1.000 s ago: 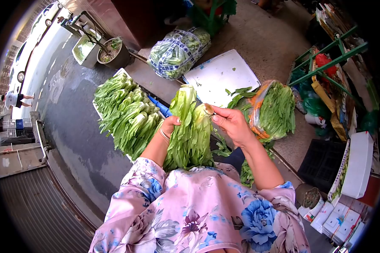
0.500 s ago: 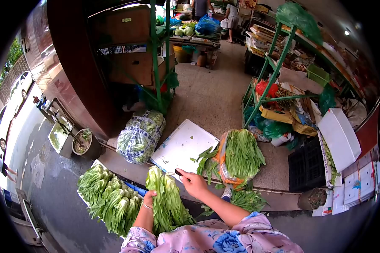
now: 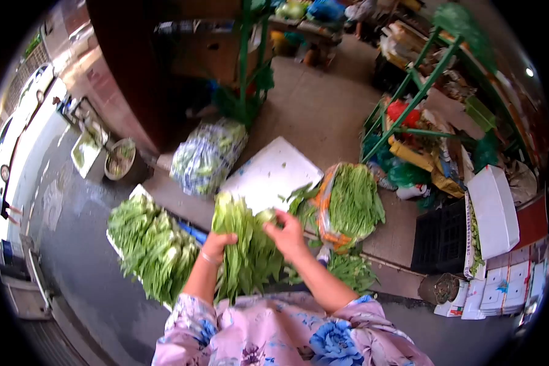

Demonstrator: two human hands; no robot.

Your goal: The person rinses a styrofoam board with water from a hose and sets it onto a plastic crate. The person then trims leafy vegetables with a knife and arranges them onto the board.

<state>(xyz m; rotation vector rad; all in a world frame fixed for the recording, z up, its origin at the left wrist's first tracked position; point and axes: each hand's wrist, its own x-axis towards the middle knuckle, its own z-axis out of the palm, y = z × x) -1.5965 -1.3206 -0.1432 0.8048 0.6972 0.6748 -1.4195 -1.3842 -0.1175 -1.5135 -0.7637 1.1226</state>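
Observation:
A bunch of leaf lettuce [image 3: 245, 259] stands in front of me, pale stem ends up and leaves hanging down. My left hand [image 3: 218, 246] is closed around its left side. At the bunch's upper right, my right hand [image 3: 288, 235] pinches a pale green leaf [image 3: 265, 216]. The dark-handled knife does not show clearly now; whether it is still in my right hand I cannot see. To the left, several more lettuce bunches [image 3: 149, 244] lie in a white tray. An orange-edged bag of long greens [image 3: 355, 198] stands ahead on the right.
A white foam board [image 3: 271, 174] lies ahead beside a printed bag of greens [image 3: 208, 155]. Loose greens [image 3: 351, 272] are on the ground at right. A black crate [image 3: 438, 243], a white foam box [image 3: 493, 210] and a green-framed shelf [image 3: 412, 100] line the right side.
My right hand has moved in against the lettuce and pinches a leaf; the knife seen in it earlier no longer shows clearly. My view has tilted down.

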